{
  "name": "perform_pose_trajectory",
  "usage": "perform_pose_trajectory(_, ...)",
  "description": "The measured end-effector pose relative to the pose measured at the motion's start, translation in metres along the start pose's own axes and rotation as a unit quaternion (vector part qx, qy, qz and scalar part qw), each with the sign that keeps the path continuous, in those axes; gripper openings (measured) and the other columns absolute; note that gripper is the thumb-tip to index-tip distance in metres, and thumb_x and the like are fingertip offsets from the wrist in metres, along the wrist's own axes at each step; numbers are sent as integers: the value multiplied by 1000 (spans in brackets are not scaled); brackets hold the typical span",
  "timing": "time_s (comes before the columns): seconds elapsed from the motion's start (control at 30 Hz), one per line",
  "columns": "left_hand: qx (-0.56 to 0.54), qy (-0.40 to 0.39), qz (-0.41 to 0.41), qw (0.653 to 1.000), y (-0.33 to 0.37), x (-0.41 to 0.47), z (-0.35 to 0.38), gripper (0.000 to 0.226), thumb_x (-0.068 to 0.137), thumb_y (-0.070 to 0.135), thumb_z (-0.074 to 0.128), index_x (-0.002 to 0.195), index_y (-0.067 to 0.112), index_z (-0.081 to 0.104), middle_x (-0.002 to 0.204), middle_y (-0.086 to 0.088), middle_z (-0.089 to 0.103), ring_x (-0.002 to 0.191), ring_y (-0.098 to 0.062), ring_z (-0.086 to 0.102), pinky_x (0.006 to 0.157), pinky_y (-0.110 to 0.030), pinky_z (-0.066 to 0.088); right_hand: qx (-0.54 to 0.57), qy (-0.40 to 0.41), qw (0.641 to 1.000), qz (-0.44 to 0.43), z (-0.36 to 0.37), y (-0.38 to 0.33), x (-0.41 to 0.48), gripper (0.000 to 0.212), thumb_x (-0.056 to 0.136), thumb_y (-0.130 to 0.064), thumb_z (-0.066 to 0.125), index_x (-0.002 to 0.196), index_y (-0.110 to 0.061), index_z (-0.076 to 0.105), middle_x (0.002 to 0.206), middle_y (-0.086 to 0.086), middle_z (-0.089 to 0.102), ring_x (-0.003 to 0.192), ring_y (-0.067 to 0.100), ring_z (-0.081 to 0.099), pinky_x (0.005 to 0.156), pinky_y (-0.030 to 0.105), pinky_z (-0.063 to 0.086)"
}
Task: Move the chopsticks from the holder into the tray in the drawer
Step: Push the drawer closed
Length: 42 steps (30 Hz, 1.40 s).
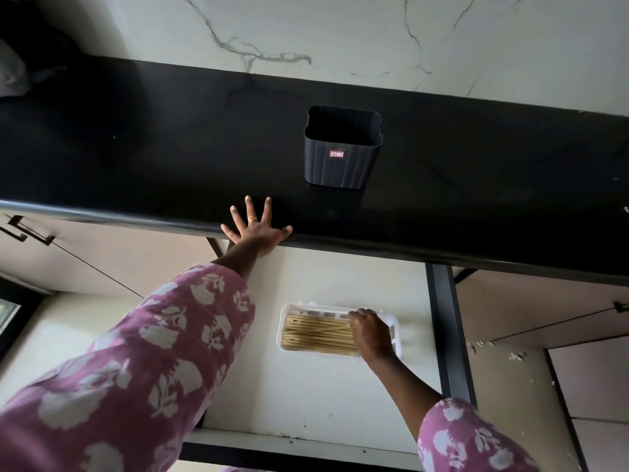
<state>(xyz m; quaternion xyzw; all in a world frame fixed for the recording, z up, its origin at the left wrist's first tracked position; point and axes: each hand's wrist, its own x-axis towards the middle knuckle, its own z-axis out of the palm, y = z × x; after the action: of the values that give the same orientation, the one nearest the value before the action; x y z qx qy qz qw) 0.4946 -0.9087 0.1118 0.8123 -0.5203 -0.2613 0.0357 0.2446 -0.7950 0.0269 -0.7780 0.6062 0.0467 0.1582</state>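
A dark ribbed holder (342, 155) with a small red label stands upright on the black countertop (136, 158); no chopsticks show in it. In the open drawer (306, 396) below lies a white tray (289, 310) holding several pale wooden chopsticks (316, 332) laid lengthwise. My right hand (371, 333) is over the tray's right end, fingers curled down onto the chopstick ends; whether it pinches them is hidden. My left hand (257, 226) rests flat on the counter's front edge with fingers spread.
A white marble wall (374, 39) rises behind the counter. Cabinet fronts with dark handles (27, 229) flank the drawer. A dark vertical frame (449, 328) borders the drawer's right side. A pale bundle (10, 73) sits at the counter's far left.
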Motion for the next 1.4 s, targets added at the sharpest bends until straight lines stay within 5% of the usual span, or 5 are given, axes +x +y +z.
perform_pose_trajectory(0.23,-81,173,120,974,-33,-49,57,67,98,29,42,151,14,4,159,-1,-9,146,-20,-12,115,-37,-9,102,145,967,185,-2,28,-27,22,89,-1,53,109,0,63,106,18,68,103,35,61,73,40,55)
perform_pose_trajectory(0.43,-111,71,57,990,-56,-93,113,59,97,6,39,150,11,15,158,-9,11,145,-24,15,116,-30,15,178,144,918,322,1,26,-38,17,93,-7,52,106,0,61,101,22,69,96,40,63,70,41,53)
perform_pose_trajectory(0.57,-80,1,-19,997,-60,-105,121,29,94,18,42,111,8,63,114,-22,63,103,-39,59,81,-36,47,211,118,897,369,5,26,-39,20,93,-6,49,102,2,65,100,25,68,97,42,62,74,42,53)
perform_pose_trajectory(1.2,-154,-47,-73,984,-71,-126,126,37,86,8,47,117,16,66,121,-13,62,110,-34,57,82,-29,45,275,134,869,388,4,31,-57,19,86,6,46,78,7,63,96,30,66,92,43,57,61,32,36)
perform_pose_trajectory(1.4,-182,-6,-95,979,-74,-144,116,21,79,2,43,65,7,58,72,-11,52,78,-36,56,62,-31,40,270,205,836,432,3,16,-90,24,92,1,41,94,8,64,101,29,66,97,43,60,75,41,50)
